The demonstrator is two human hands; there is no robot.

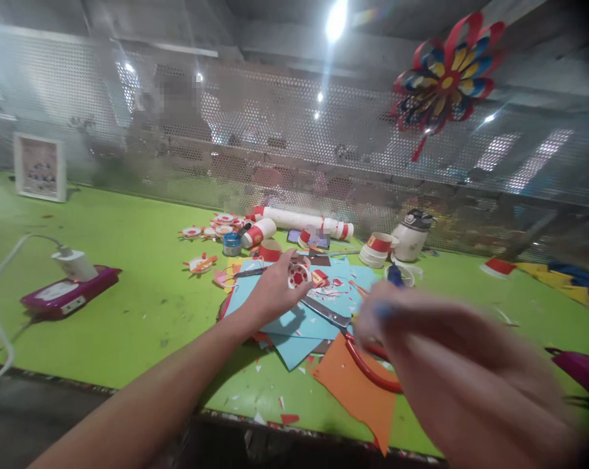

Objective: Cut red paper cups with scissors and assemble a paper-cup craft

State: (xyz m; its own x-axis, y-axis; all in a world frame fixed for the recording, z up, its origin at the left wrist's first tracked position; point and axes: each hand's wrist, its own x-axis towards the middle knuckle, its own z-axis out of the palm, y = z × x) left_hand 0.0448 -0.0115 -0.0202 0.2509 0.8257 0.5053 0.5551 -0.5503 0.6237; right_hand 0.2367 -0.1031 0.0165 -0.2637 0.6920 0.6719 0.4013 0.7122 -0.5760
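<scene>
Your left hand's point(277, 286) thumb and fingers are curled around a small round red-and-white patterned piece point(300, 277), held above the blue sheets point(294, 350), with that forearm reaching in from the lower left. Your right hand point(436, 339) is raised close to the camera with its fingers bent; it is too blurred for you to tell whether they grip anything. It blocks part of the red-handled scissors point(326, 312), whose blades point toward your left hand. An orange sheet point(356, 387) lies nearer you, among paper scraps.

Beyond the sheets are a blue-lidded jar point(232, 245), a long white-and-red tube point(294, 219) and a red-banded cup point(376, 246). A purple power strip point(55, 298) sits well to the left on the green table point(138, 260). Behind runs a perforated screen point(275, 111), with a paper flower point(447, 82) hanging upper right.
</scene>
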